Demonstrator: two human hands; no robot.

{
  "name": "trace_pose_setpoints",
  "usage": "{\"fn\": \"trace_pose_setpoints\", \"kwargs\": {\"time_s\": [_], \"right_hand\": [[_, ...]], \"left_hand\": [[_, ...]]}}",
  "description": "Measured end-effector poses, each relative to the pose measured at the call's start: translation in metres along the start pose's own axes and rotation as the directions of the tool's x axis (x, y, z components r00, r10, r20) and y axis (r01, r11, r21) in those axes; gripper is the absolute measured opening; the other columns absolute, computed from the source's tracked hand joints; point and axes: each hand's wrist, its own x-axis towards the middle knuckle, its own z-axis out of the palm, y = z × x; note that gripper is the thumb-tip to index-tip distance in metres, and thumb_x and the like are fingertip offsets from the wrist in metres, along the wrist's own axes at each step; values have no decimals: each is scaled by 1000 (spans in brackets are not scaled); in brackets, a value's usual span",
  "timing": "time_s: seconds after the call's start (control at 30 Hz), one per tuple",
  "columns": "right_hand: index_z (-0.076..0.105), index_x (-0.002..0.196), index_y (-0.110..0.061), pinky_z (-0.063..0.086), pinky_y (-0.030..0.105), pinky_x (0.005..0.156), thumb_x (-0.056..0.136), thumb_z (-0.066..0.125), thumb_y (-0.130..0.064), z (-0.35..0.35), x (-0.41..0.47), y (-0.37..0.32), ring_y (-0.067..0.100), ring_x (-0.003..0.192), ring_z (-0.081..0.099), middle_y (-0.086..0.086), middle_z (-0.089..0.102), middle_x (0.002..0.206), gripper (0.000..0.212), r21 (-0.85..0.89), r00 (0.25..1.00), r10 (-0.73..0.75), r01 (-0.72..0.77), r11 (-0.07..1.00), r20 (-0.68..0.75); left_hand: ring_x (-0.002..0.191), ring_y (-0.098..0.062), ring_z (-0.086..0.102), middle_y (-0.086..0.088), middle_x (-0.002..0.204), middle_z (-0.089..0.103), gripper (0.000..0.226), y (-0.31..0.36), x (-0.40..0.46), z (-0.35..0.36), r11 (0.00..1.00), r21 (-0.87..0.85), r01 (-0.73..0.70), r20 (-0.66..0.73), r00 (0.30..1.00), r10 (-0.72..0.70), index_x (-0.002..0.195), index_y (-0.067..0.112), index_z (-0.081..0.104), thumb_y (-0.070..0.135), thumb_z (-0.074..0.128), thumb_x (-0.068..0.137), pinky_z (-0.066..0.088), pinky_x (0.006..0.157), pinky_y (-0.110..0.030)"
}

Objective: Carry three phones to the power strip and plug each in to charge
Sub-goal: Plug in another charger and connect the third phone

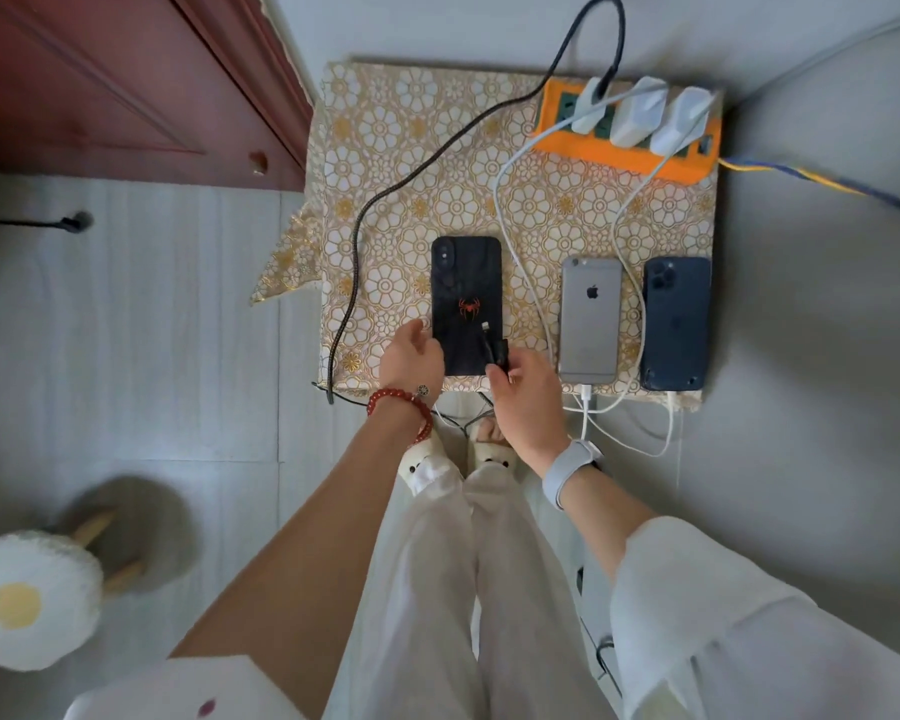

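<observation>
Three phones lie face down on a small table covered by a floral cloth [411, 163]. The black phone with a red spider [466, 283] is on the left. My left hand [411, 358] touches its lower left edge. My right hand [523, 392] pinches the plug end of the black braided cable [357, 241] over the phone's lower right corner, connector tip pointing up. The silver phone [591, 319] and the dark blue phone [676, 324] each have a white cable in the bottom port. An orange power strip [630, 148] at the back right holds three white chargers.
A dark red cabinet door [126, 80] stands at the left rear. A fried-egg-shaped stool [27, 600] sits on the floor at lower left. White cables [624, 439] loop off the table's near edge by my slippered feet. A blue and yellow cord [811, 181] runs right from the strip.
</observation>
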Motion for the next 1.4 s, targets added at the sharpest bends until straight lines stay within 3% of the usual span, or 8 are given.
{"fn": "trace_pose_setpoints", "kwargs": {"time_s": [0.27,0.37,0.43,0.53,0.7,0.83,1.0,1.4], "right_hand": [[49,73,-2,40,36,72,86,55,-18,-14,5,3,25,77,55,16,59,80,21,216,978,180,-199,956,108],[47,73,-9,47,31,65,87,52,-15,-23,-1,2,9,65,55,2,53,69,16,276,977,171,-201,940,128],[51,82,-11,54,37,69,90,47,-11,-27,-7,1,15,71,57,0,53,74,9,311,977,143,-186,932,157],[50,87,-15,48,42,69,91,40,-11,-31,-18,5,25,69,52,4,51,71,11,257,985,100,-135,957,143],[56,98,-13,49,50,78,96,38,-24,-22,-49,7,27,78,60,6,60,77,21,230,984,95,-129,965,153],[60,80,-6,47,56,74,91,47,-23,-16,-59,-1,25,59,51,6,58,60,23,312,979,150,-187,932,137],[50,49,-24,46,42,59,81,54,-28,-14,-57,-13,9,40,47,-9,52,41,33,357,973,193,-225,907,123],[46,48,-18,55,53,65,82,57,-26,-16,-61,-8,15,46,45,-6,45,40,36,320,974,216,-226,920,68]], "left_hand": [[108,-25,56,-14,120,59,37,5,5,8,989,-113,91,57,995,-85,123,0,48,18,46,91,46,94,-32],[86,-20,57,-8,95,62,29,4,3,7,998,-46,41,123,992,-35,108,-1,58,18,49,89,48,67,-25],[82,-20,55,-8,90,60,23,2,3,4,998,-40,47,134,990,-41,102,-1,60,14,50,88,48,63,-23],[77,-20,58,-10,85,61,23,3,2,-4,956,-240,167,212,970,-116,105,-3,59,11,48,89,54,69,-30],[37,0,53,-2,68,55,21,12,-8,-14,867,-431,249,272,952,-138,104,-6,56,8,47,91,42,38,-12],[38,-5,51,-4,68,54,15,14,-14,-17,837,-480,263,268,952,-146,91,-1,59,8,47,91,42,38,-14],[50,-11,51,-6,69,54,12,8,-21,-17,827,-498,260,273,952,-135,88,1,56,8,47,91,43,40,-14],[54,-12,55,-8,76,56,15,5,-30,-9,757,-577,306,290,944,-161,100,-1,54,7,47,91,44,40,-14]]}}
